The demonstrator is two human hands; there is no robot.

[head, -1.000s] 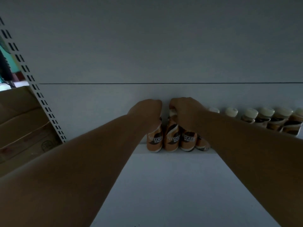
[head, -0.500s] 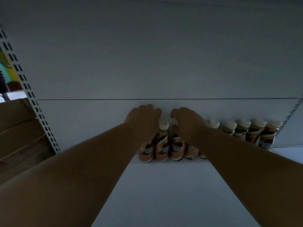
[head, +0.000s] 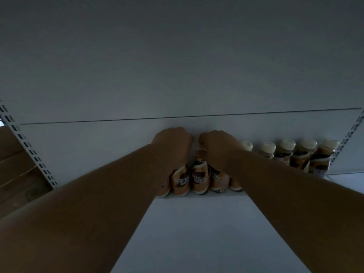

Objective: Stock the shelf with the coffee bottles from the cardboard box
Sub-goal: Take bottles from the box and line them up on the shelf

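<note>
Head cam is showing me both arms reaching to the back of the plain white metal shelf (head: 197, 233). My left hand (head: 173, 146) is curling over the tops of the orange-and-brown labelled coffee bottles with cream caps (head: 200, 179), and my right hand (head: 218, 148) is closing around the neck of one next to it, though I can't tell how firm either grip is. All the bottles are standing in one row against the back wall. I'm counting roughly five under my hands and five more off to the right, so about ten, with some hidden by my arms. I'd say we're partway: lots of bare shelf in front. One brown cardboard box (head: 15, 170) is sitting at left past the slotted upright; contents not visible.
</note>
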